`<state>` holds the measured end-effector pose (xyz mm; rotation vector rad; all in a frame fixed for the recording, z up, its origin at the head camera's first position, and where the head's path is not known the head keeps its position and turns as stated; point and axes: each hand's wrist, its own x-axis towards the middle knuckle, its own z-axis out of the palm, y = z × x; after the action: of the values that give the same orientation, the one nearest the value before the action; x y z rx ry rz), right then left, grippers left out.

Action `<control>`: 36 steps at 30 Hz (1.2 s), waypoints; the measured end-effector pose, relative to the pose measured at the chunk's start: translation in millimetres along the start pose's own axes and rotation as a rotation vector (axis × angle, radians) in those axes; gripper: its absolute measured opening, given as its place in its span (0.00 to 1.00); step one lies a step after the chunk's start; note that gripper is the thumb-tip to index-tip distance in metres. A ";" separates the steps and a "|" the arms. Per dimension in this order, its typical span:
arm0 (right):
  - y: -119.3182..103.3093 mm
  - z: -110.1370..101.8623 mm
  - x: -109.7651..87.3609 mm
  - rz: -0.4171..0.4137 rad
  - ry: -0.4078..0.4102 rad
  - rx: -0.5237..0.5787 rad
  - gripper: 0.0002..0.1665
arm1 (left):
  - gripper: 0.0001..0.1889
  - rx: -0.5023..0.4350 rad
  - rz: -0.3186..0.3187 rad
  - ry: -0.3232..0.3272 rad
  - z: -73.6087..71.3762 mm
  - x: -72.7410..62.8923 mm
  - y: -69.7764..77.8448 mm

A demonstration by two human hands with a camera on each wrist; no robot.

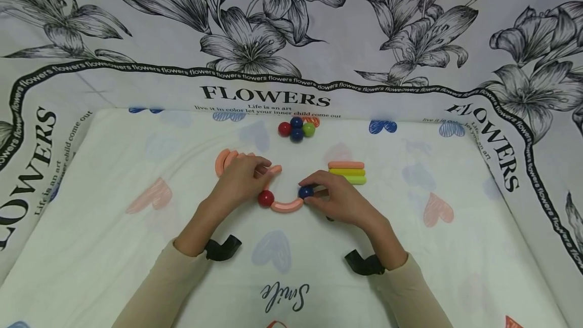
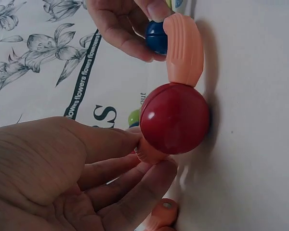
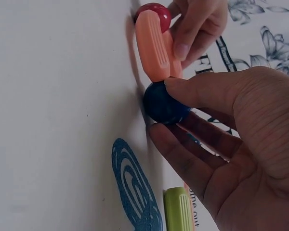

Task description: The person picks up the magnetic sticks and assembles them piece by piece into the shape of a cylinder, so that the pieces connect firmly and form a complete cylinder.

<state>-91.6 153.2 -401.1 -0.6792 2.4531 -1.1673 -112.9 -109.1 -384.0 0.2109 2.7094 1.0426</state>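
A curved orange piece (image 1: 287, 207) joins a shiny red ball (image 1: 266, 198) to a dark blue ball (image 1: 305, 193), all low over the white cloth. My left hand (image 1: 243, 178) pinches a second curved orange piece (image 2: 151, 153) against the red ball, between thumb and fingertips. In the left wrist view that piece is partly covered by the fingers and the ball. With thumb and fingers, my right hand (image 1: 339, 196) grips the blue ball at the other end of the first orange piece.
Several curved orange pieces (image 1: 221, 162) lie beyond my left hand, partly hidden by it. Straight bars, orange (image 1: 346, 165), yellow (image 1: 347, 171) and lime green (image 1: 356, 180), lie beyond my right hand. Farther back, red (image 1: 284, 129), blue (image 1: 297, 134) and green (image 1: 308, 129) balls sit clustered.
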 end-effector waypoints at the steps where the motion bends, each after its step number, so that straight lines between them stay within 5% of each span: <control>1: 0.2 0.2 -0.2 0.002 0.002 0.002 0.21 | 0.20 0.003 0.003 -0.002 0.7 -0.5 0.4; 36: 0.0 -1.1 -0.9 0.025 0.020 -0.010 0.23 | 0.19 0.005 -0.012 -0.046 5.7 -0.5 3.2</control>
<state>-91.4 154.4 -400.3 -0.6412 2.4780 -1.1585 -110.7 -103.2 -385.8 0.2172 2.6692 1.0154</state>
